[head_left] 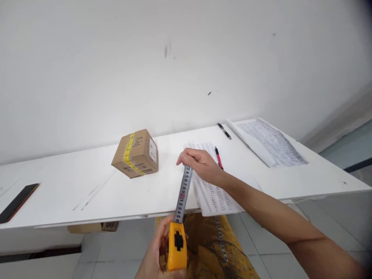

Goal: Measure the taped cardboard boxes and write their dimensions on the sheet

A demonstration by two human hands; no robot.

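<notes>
My left hand (159,248) is closed around the yellow case of a tape measure (177,248), low in front of the table edge. A stretch of its silver blade (183,190) runs out of the case, away from me and over the white tabletop. At the far end of the blade, my right hand (202,162) pinches the tip between its fingers; the very tip is hidden. Left of that hand sits a taped cardboard box (136,153) with handwriting and a label. Printed sheets (215,195) lie beneath my right wrist, with a red and black pen (219,158) on them.
A black pen (224,131) and a stack of written pages (270,143) lie at the right of the white table (75,170). A dark flat object (19,203) rests at the far left. Another cardboard box (93,227) shows below the front edge. A wall (130,66) stands behind.
</notes>
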